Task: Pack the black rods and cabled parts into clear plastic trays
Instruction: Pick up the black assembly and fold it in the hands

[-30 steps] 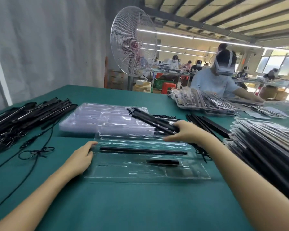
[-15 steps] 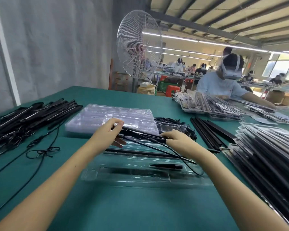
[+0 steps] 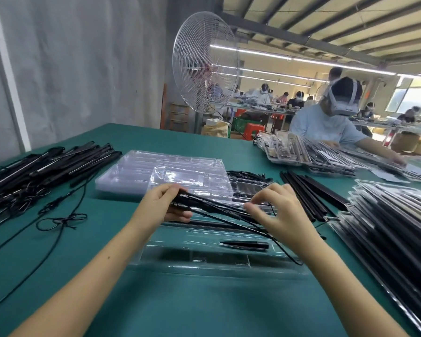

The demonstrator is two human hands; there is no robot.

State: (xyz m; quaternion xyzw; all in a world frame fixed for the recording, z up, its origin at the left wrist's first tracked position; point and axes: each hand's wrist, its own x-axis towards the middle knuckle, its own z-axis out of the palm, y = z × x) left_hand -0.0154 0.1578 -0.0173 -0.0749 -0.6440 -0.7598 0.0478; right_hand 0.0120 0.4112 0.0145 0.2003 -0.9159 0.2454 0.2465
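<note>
While the left hand (image 3: 165, 207) and right hand (image 3: 275, 210) pinch the thin black cabled rod (image 3: 212, 205) just above the clear plastic tray (image 3: 204, 262), its slack cable (image 3: 286, 250) droops over the tray's right end and could snag, dragging the tray askew.

On the surface (image 3: 204, 307), nearest at 6 o'clock, lies 1 open tray (image 3: 204, 261), with a long rod (image 3: 204, 223) in its far channel and a short piece (image 3: 244, 245) toward its 3 o'clock end. Above the tray the left grip (image 3: 163, 205) and right grip (image 3: 275, 210) hold 1 cabled part (image 3: 216, 206) between them. Behind, at 12 o'clock, sits a stack of empty trays (image 3: 136, 173). At 9 o'clock lies a heap of cabled parts (image 3: 34, 171), with a loose cable (image 3: 61, 221) just before it. At 2 o'clock lie loose rods (image 3: 306, 193) and at 3 o'clock packed trays (image 3: 387, 227) — further at 1 o'clock another pile (image 3: 289, 152). A fan (image 3: 204, 64) stands beyond the far edge.
</note>
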